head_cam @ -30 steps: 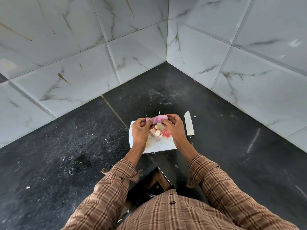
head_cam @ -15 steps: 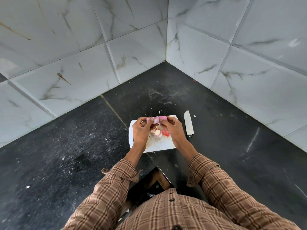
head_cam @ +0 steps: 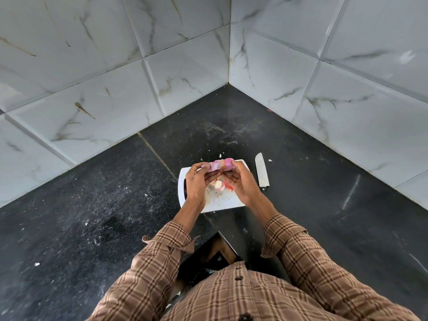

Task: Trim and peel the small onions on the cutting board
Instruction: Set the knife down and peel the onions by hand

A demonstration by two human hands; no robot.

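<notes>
A small pink onion (head_cam: 221,164) is held above the far part of the white cutting board (head_cam: 228,201). My left hand (head_cam: 198,183) pinches its left end, where a strip of pink skin hangs loose. My right hand (head_cam: 240,181) pinches its right end. Below my hands, a pale peeled onion piece (head_cam: 218,185) and reddish skin scraps (head_cam: 229,186) lie on the board. A knife (head_cam: 261,173) lies on the counter just right of the board, blade pointing away from me.
The black stone counter (head_cam: 92,205) fills a corner between two white marble-tiled walls (head_cam: 115,66). Small white bits of peel are scattered around the board. The counter's inner edge (head_cam: 228,242) lies close to my body.
Both hands have stayed over the board, turning the onion slightly; the skin strip at its left end has been pulled further off.
</notes>
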